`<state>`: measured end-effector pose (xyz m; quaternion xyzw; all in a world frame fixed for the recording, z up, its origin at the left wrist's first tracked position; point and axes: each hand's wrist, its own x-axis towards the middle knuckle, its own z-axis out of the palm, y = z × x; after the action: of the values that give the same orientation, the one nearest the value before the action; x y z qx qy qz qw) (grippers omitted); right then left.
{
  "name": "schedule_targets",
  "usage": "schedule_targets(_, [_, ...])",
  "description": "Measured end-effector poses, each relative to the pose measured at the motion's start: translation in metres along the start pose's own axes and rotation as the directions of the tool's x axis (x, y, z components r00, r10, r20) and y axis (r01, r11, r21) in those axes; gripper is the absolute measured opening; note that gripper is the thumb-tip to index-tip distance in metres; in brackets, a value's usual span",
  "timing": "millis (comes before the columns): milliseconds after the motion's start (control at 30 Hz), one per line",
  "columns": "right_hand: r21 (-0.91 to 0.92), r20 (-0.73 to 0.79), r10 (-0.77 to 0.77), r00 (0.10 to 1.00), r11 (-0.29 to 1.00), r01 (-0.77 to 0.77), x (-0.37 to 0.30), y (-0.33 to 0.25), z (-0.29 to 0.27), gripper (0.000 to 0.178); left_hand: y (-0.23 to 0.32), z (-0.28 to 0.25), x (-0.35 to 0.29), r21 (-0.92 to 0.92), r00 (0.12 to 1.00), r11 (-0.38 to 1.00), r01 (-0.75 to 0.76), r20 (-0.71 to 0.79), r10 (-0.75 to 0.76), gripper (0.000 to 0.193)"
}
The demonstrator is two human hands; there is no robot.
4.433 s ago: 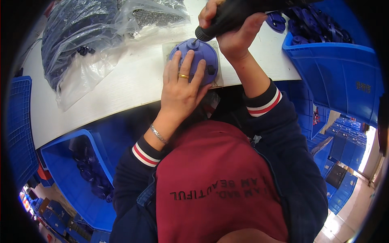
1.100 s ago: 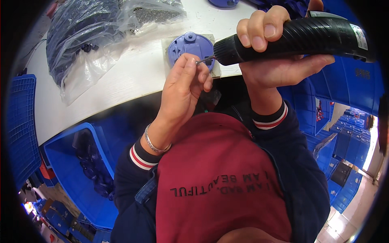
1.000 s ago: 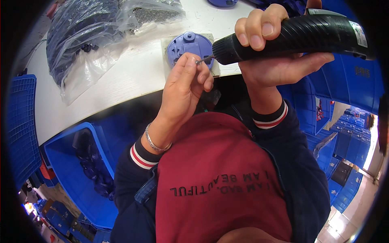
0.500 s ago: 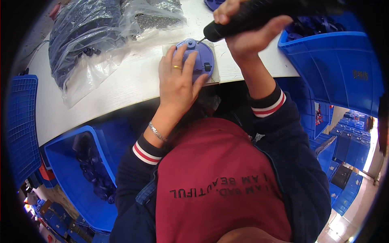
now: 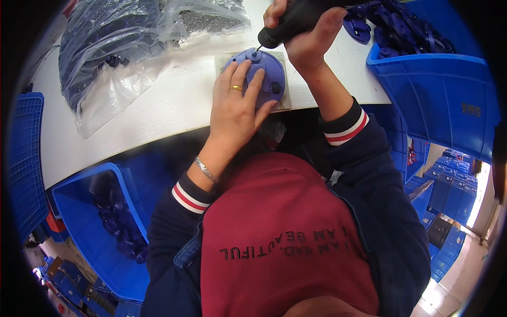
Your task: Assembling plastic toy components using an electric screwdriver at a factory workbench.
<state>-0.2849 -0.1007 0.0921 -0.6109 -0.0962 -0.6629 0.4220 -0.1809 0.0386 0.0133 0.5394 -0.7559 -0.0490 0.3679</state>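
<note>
A round purple plastic part [image 5: 271, 67] with a small black roller at its right side lies on a thin plate [image 5: 287, 98] near the table's edge. My left hand [image 5: 232, 113] rests over its left side, fingers spread and lying on its top, thumb along the near edge. Gripped in my right hand [image 5: 310, 50] is a black electric screwdriver [image 5: 298, 20], tilted, its back end cut off by the picture's top. The driver's thin bit meets a small round boss [image 5: 253, 54] at the part's far edge. Any screw there is too small to make out.
Clear plastic bags [image 5: 113, 58] of dark parts and small grey pieces lie on the white table [image 5: 185, 100] at left. A blue bin [image 5: 438, 90] of purple parts stands at right. Another blue bin [image 5: 134, 195] with dark parts sits below the table's left edge.
The screwdriver has moved left and become steeper, its bit going from beside the boss onto it. My left hand stays on the purple part. The whole view has shifted slightly.
</note>
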Motion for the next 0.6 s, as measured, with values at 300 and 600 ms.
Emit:
schedule_targets(300, [-0.095, -0.240, 0.241, 0.940, 0.958, -0.269, -0.005, -0.006, 0.013, 0.086, -0.003, 0.001, 0.000, -0.003, 1.000, 1.000, 0.000, -0.009, 0.000, 0.057])
schedule_targets(600, [0.123, -0.038, 0.055, 0.998, 0.991, -0.050, -0.008, 0.006, 0.003, 0.088, -0.003, 0.002, 0.000, 0.005, 1.000, 1.000, -0.022, -0.022, 0.022, 0.057])
